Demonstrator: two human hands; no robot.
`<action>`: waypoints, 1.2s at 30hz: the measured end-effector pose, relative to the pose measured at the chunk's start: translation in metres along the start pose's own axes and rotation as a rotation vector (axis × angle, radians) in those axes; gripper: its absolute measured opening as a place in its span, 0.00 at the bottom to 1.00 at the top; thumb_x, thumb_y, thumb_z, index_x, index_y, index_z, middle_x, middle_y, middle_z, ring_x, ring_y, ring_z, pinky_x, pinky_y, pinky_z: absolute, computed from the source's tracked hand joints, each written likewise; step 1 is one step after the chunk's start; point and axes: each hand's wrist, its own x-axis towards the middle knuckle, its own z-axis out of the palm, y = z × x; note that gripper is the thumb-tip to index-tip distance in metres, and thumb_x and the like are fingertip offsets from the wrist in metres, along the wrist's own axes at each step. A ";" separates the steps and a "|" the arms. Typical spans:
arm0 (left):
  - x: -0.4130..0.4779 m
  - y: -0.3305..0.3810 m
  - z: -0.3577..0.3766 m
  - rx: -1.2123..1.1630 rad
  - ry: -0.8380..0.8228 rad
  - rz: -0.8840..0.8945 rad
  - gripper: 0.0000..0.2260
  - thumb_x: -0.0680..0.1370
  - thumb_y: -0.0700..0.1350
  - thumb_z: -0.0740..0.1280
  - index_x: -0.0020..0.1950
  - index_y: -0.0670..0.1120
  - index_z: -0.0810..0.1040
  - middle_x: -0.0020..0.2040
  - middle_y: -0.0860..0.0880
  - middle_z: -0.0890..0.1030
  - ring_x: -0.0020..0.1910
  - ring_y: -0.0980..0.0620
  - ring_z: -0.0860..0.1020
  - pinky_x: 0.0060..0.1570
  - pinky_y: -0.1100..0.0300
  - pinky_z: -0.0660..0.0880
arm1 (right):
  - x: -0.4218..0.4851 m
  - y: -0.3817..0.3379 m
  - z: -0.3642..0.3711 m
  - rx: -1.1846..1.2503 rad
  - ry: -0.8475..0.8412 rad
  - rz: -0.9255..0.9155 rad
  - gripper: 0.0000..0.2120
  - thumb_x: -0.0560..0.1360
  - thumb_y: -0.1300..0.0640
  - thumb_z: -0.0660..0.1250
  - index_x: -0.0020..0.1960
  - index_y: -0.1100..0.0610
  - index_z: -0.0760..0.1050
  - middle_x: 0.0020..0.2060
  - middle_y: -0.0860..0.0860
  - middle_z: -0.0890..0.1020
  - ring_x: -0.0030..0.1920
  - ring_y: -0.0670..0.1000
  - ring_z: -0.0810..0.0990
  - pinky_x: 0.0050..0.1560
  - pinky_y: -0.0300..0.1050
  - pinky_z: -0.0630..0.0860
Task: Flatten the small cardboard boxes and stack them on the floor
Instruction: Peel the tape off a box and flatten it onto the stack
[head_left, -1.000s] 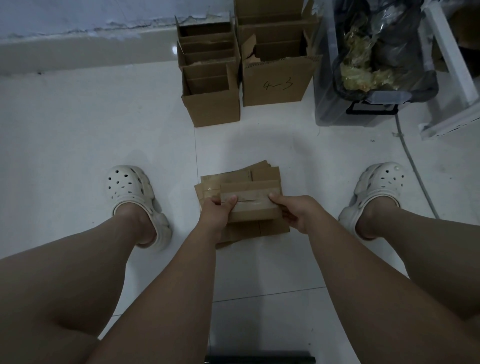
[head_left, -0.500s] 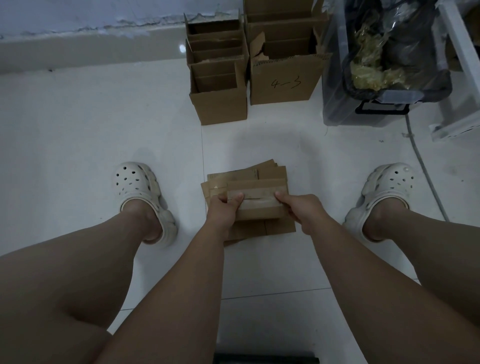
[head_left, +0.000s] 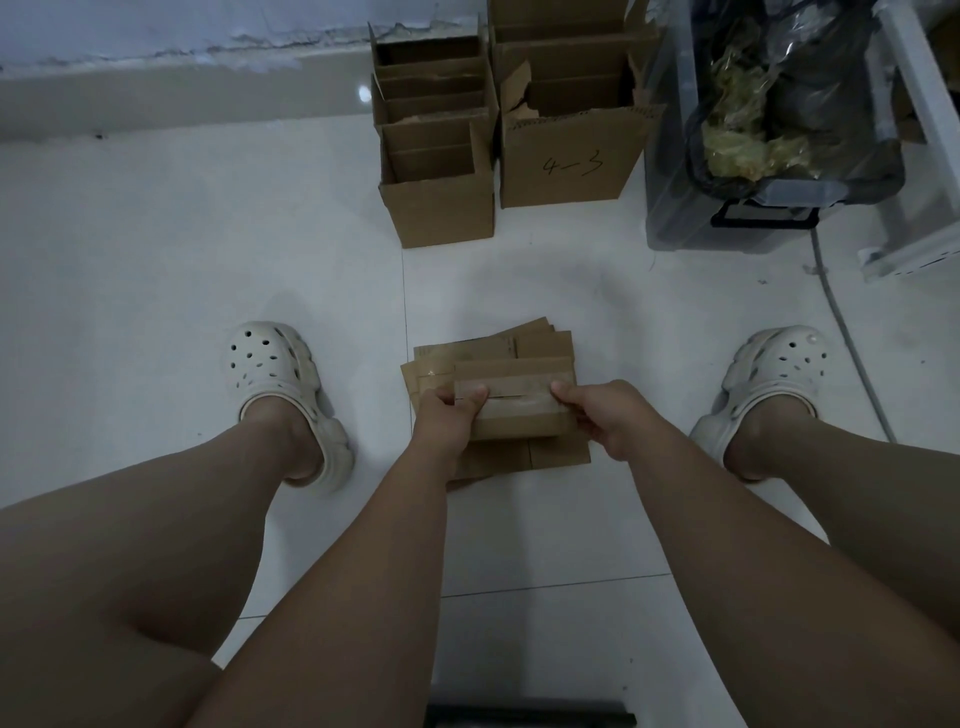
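Change since earlier: hands and box sit almost where they were a second ago; only the view has drifted a little.
Left hand (head_left: 447, 410): curled round the left end of a small box (head_left: 517, 402), thumb on its taped seam.
Right hand (head_left: 602, 415): grips the right end, thumb on top.
Box position: held just above the stack of flattened boxes (head_left: 550, 454), which lies on the floor (head_left: 156, 260) between the two clogs (head_left: 280, 374).
Step in hand: probably splitting the taped seam so the box can collapse.
Next move calls for: thumbs pressing the tape apart, then folding the walls flat and laying the box squarely on the stack.
Counts: one box held; stack shows at least three layers, exact number unclear; at least three open boxes (head_left: 439, 208) in a row by the wall, plus a larger box (head_left: 571, 166) marked in pen; one bin (head_left: 727, 228).
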 end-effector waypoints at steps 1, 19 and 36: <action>0.000 0.000 0.000 -0.007 -0.003 0.000 0.24 0.76 0.55 0.68 0.65 0.43 0.68 0.61 0.45 0.74 0.59 0.46 0.73 0.62 0.50 0.71 | -0.001 0.000 0.000 0.013 -0.002 0.007 0.18 0.71 0.54 0.75 0.53 0.65 0.77 0.53 0.60 0.81 0.55 0.58 0.80 0.59 0.51 0.77; -0.003 -0.003 0.009 0.031 0.069 0.031 0.23 0.77 0.55 0.66 0.65 0.44 0.67 0.57 0.48 0.72 0.54 0.49 0.70 0.52 0.57 0.67 | -0.001 0.016 -0.006 0.448 0.005 0.176 0.08 0.76 0.65 0.67 0.54 0.65 0.78 0.47 0.58 0.81 0.43 0.51 0.80 0.38 0.40 0.78; -0.007 -0.003 0.035 0.331 0.112 0.025 0.48 0.68 0.54 0.76 0.75 0.44 0.48 0.70 0.40 0.63 0.67 0.40 0.67 0.61 0.49 0.69 | 0.003 0.026 0.020 0.304 0.186 0.096 0.12 0.76 0.61 0.67 0.59 0.61 0.80 0.58 0.59 0.80 0.60 0.60 0.77 0.61 0.54 0.75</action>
